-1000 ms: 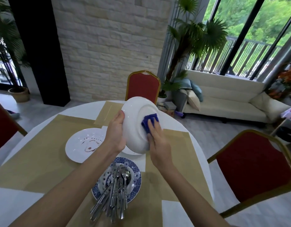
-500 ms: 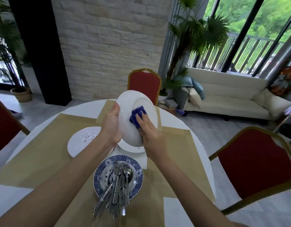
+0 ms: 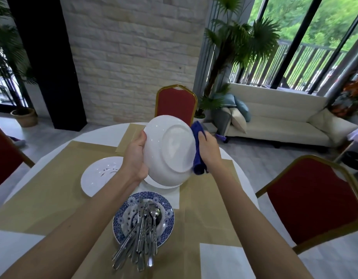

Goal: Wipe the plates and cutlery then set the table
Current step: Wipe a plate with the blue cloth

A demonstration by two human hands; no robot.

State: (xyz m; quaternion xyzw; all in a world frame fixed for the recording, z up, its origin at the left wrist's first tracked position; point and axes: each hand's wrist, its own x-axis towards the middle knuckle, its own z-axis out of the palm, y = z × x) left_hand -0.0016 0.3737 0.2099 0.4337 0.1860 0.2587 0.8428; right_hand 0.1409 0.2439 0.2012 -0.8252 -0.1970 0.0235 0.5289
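While the left hand (image 3: 136,158) grips the near-left rim of a white plate (image 3: 169,151), its fingers closed around the edge, the plate is held up in the air above the surface (image 3: 224,260), tilted so that its underside and foot ring face the camera. At the plate's right edge the right hand (image 3: 209,150) is clenched on a blue cloth (image 3: 198,150), which is pressed against the rim and wraps toward the far face; a fold of it sticks out above the hand and another hangs below. Directly under the raised plate, another white plate (image 3: 164,183) lies flat on a white napkin (image 3: 174,198), mostly hidden. To its left lies a soiled white plate (image 3: 101,175) with dark specks and smears, resting on a tan placemat (image 3: 45,198). Nearer the person sits a blue patterned plate (image 3: 166,224) carrying a heap of cutlery (image 3: 142,238), the handles jutting over its near rim; spoons show among them, but the rest cannot be told apart. Red chairs with gold frames stand around the round surface: one at the far side (image 3: 176,103) and one at the right (image 3: 311,200). Beyond are a stone wall, a palm (image 3: 234,43) and a cream sofa (image 3: 285,117).
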